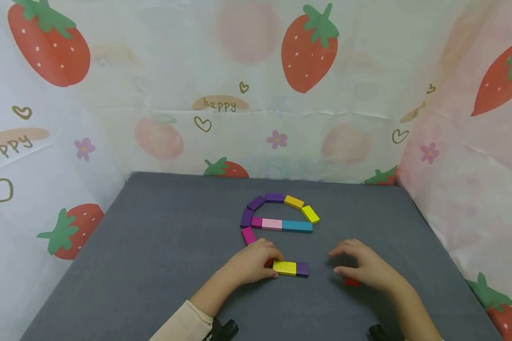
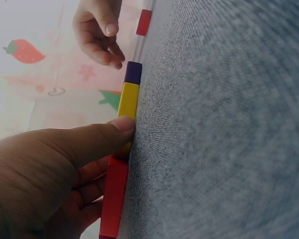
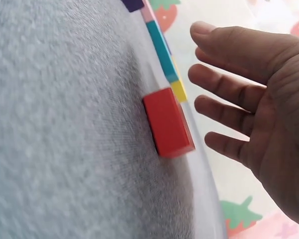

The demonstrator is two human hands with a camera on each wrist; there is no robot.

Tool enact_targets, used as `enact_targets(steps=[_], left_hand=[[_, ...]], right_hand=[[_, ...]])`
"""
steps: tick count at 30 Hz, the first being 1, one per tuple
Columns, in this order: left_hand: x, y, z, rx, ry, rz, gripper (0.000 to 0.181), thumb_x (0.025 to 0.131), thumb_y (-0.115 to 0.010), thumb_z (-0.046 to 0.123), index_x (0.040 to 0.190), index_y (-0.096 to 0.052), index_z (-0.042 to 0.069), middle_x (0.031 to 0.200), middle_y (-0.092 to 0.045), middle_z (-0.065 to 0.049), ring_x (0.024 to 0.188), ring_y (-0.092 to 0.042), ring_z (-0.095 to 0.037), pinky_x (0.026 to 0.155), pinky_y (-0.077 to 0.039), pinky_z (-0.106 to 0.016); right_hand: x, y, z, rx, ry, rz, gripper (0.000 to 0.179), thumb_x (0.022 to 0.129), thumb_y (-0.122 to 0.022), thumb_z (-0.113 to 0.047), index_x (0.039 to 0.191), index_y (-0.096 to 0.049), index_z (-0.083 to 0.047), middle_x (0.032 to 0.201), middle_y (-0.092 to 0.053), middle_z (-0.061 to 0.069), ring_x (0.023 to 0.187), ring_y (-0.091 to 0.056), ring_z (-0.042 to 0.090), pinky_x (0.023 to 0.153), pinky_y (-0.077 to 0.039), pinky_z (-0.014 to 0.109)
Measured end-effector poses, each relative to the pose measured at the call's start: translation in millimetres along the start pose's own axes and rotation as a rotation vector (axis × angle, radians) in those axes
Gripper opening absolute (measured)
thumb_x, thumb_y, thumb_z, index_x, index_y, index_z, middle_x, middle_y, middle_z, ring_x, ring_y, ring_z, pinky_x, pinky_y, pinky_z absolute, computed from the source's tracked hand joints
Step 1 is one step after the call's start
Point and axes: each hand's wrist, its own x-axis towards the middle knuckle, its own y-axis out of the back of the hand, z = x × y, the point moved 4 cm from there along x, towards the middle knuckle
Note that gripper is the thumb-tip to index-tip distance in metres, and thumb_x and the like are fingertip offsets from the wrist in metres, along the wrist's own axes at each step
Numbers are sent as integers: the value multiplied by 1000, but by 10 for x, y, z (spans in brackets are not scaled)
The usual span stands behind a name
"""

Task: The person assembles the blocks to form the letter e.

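Observation:
My left hand [image 1: 254,260] pinches a yellow block [image 1: 284,268] at its left end, the thumb lying on its near side in the left wrist view. A purple block [image 1: 302,270] adjoins the yellow one on the right, and a red block [image 2: 114,194] adjoins it on the left, partly hidden by the fingers. My right hand [image 1: 369,266] is held above the cloth, thumb and fingers apart, with nothing in it. Below its fingers lies a loose red block [image 3: 167,124], mostly covered by the hand in the head view.
Beyond the hands, purple, orange and yellow blocks form an arch [image 1: 275,198]. Pink and blue blocks [image 1: 297,226] make a straight bar under it. A magenta block [image 1: 248,235] runs down toward my left hand. Grey cloth [image 1: 166,227] covers the table; strawberry-print curtains [image 1: 277,142] surround it.

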Motion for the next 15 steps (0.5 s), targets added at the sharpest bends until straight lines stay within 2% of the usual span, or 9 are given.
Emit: enact_targets(steps=[8,15], left_hand=[[6,-22,0,7,4,-19,32,91,-79,37,120,-75,25,113,-68,12,107,-54,-8,98,-48,-27],[-3,7,6,14,7,-14,31,91,-79,36,120,-75,25,112,-68,12,106,-54,-8,99,-48,-28]], right_hand=[[-125,28,107,41,16,0,30,90,-81,-30,118,-72,-23,119,-67,-13,114,-56,8,98,-49,34],[-188,33,210,150,-51,-88,38,89,-80,-37,124,-70,-24,126,-65,-9,118,-53,5,100,-48,32]])
